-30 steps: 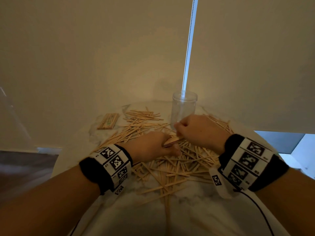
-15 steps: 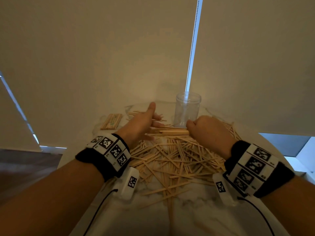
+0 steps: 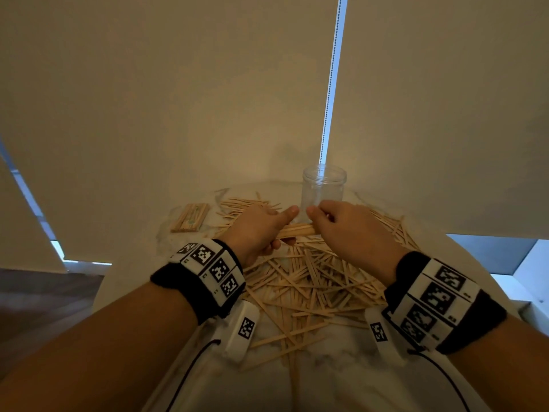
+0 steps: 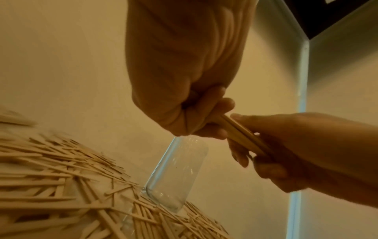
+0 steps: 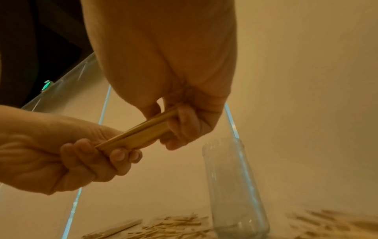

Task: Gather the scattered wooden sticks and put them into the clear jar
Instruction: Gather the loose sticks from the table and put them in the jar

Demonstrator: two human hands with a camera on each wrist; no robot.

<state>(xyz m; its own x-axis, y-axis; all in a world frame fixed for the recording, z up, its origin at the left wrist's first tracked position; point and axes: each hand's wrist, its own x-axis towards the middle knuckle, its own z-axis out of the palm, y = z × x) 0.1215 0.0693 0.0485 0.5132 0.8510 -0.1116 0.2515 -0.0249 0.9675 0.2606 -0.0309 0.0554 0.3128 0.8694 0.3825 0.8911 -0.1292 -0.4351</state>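
Both hands hold one small bundle of wooden sticks [image 3: 297, 231] level above the pile, just in front of the clear jar [image 3: 323, 188]. My left hand [image 3: 261, 230] grips the bundle's left end, fingers curled round it [image 5: 114, 155]. My right hand [image 3: 341, 227] pinches the right end [image 5: 178, 119]. The bundle [image 4: 243, 137] [image 5: 139, 134] shows in both wrist views. The jar [image 4: 180, 174] [image 5: 233, 186] stands upright and looks empty. Many loose sticks [image 3: 309, 286] lie scattered on the white table [image 3: 326, 382].
A neat packet of sticks [image 3: 190, 217] lies at the table's far left. More loose sticks [image 3: 392, 227] spread right of the jar. Roller blinds with a bead chain [image 3: 329, 84] hang close behind the table. The round table edge drops off on both sides.
My left hand, open and raised half a second ago, has closed on the left end of the bundle. The bundle has lifted slightly off the pile, toward the jar.
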